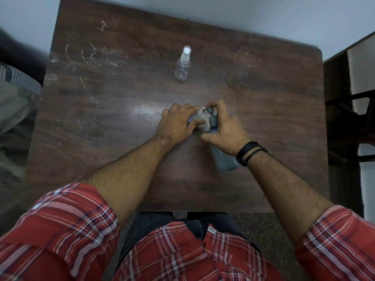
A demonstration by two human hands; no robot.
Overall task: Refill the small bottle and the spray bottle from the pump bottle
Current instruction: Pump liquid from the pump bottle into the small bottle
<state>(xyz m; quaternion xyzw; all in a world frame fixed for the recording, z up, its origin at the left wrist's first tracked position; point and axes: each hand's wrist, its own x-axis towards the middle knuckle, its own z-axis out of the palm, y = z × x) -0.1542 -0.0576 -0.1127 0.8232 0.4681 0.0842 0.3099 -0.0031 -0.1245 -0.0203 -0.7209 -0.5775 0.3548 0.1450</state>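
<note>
My left hand (pixel 175 123) grips the small clear bottle (pixel 197 115) at the middle of the table, with its open mouth held against the pump spout. My right hand (pixel 225 128) wraps the grey-blue pump bottle (pixel 223 157), fingers curled over the grey pump head (pixel 212 114). The bottle's body shows under my wrist. The clear spray bottle (pixel 183 63) with a white cap stands alone farther back, untouched. A bit of blue shows under my left hand; I cannot tell what it is.
The dark wooden table (pixel 101 118) is scratched at its back left. A dark wooden chair (pixel 345 118) stands off the right edge. Fabric and a striped item (pixel 18 78) lie off the left edge. A pale wall is beyond the far edge.
</note>
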